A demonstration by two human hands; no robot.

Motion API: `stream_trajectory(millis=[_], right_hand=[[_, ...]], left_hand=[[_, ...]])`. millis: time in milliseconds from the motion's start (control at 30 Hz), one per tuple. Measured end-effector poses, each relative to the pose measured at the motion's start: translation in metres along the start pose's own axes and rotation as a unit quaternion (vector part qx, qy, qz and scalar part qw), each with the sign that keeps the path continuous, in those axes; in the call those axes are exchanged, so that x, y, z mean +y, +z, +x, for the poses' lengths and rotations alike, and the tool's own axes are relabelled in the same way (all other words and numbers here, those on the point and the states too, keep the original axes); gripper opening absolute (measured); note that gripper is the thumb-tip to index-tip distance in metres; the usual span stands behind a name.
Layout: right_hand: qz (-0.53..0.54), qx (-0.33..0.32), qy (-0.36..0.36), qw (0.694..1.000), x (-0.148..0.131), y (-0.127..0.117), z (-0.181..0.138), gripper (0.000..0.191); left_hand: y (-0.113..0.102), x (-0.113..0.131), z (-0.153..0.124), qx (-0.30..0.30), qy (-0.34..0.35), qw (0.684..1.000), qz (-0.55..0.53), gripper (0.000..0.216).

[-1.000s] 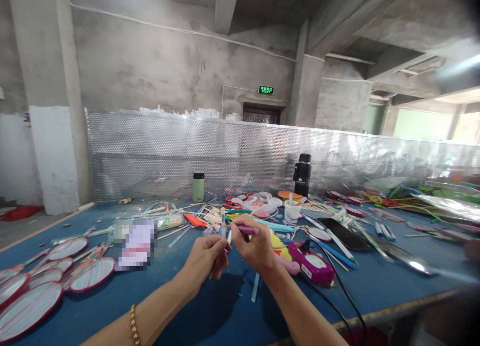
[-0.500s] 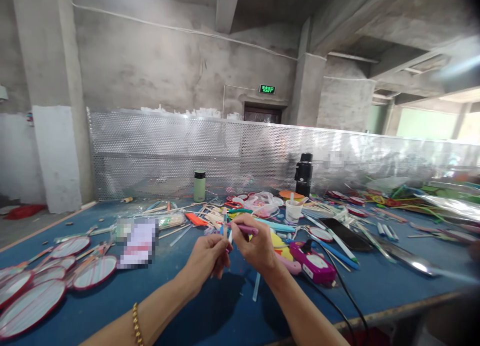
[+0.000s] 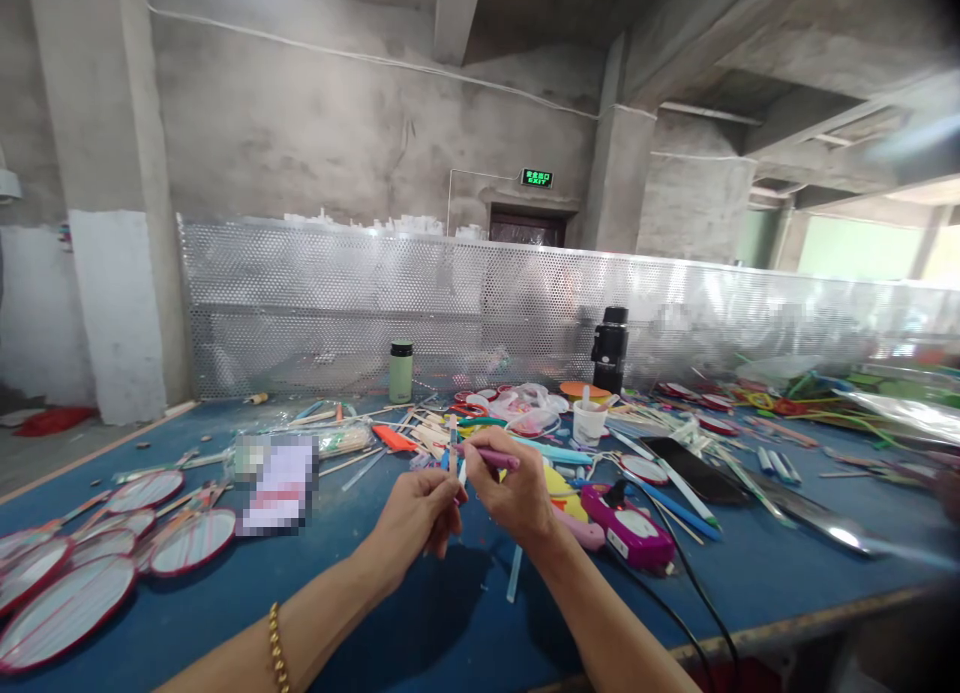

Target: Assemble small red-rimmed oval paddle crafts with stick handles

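Observation:
Both my hands are raised close together above the blue table [image 3: 420, 613]. My left hand [image 3: 415, 518] pinches a thin pale stick [image 3: 453, 443] that stands upright between the fingertips. My right hand [image 3: 512, 493] is closed around a slim pink pen-like tool [image 3: 495, 458], whose tip meets the stick. A gold bracelet [image 3: 278, 648] circles my left wrist. Just right of my right hand lies a magenta glue gun [image 3: 628, 528] with a black cord [image 3: 690, 603].
Red-rimmed paddle fans [image 3: 67, 603] lie at the left. Sticks, a white cup [image 3: 586, 423], a green bottle [image 3: 400, 371], a black flask [image 3: 611, 348] and a black phone [image 3: 686, 468] clutter the far table. A perforated metal screen [image 3: 337, 313] backs it. The table edge [image 3: 810, 623] runs at lower right.
Both hands hold nearly the same pose; the view has drifted slightly so things sit a little to the right.

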State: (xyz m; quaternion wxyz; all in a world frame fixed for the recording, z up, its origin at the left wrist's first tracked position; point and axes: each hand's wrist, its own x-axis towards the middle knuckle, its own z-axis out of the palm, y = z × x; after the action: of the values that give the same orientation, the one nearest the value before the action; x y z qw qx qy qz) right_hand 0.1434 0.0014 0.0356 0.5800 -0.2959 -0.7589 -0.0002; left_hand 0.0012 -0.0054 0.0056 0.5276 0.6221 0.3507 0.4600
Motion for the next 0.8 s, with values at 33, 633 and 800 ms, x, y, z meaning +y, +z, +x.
stream_trajectory(millis=[33, 633, 800], right_hand=[[0.001, 0.000, -0.001, 1.000, -0.0002, 0.0001, 0.0000, 0.011], [-0.008, -0.006, -0.002, 1.000, 0.0012, -0.0019, -0.0003, 0.012], [-0.005, -0.019, -0.004, 1.000, 0.0000, -0.0023, -0.0013, 0.014]], left_hand=[[-0.0001, -0.0003, 0.0002, -0.001, -0.001, 1.000, 0.000, 0.037], [0.0000, 0.0026, -0.0008, 0.002, 0.001, 1.000, 0.000, 0.037], [-0.0001, 0.0029, -0.0013, 0.006, 0.002, 1.000, -0.004, 0.037]])
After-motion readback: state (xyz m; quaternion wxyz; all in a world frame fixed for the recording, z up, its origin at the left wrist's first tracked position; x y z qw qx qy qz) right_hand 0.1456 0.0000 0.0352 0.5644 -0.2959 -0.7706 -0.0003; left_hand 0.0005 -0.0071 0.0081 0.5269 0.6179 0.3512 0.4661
